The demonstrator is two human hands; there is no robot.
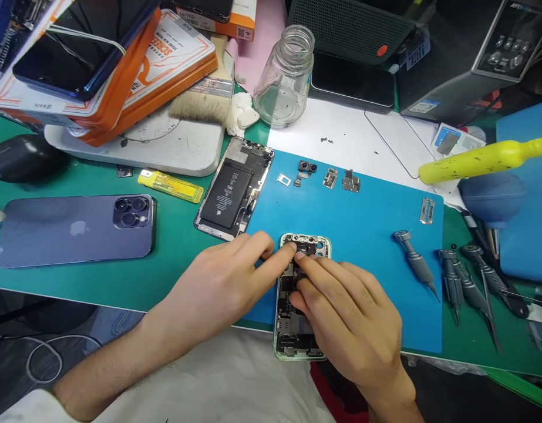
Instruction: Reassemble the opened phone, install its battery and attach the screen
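An opened phone with a pale green frame [280, 338] lies at the mat's front edge, its inner board and parts exposed. My left hand [229, 276] reaches in from the left, index fingertip touching the inside near the top end. Its other visible fingers are bent, and its thumb is hidden. My right hand [352, 311] covers the phone's right side, fingers close together and thumb tucked under them. A small dark part shows between those fingers, too covered to name. Behind lies a detached phone screen and battery assembly [229, 191].
Small parts lie on the blue mat [367, 229]: a SIM tray [283, 179], a camera module [306, 167] and metal brackets [350, 181]. Screwdrivers [415, 261] rest at right. A purple phone [77, 229], yellow cutter [171, 185], glass jar [285, 82] and stacked boxes [174, 59] surround the area.
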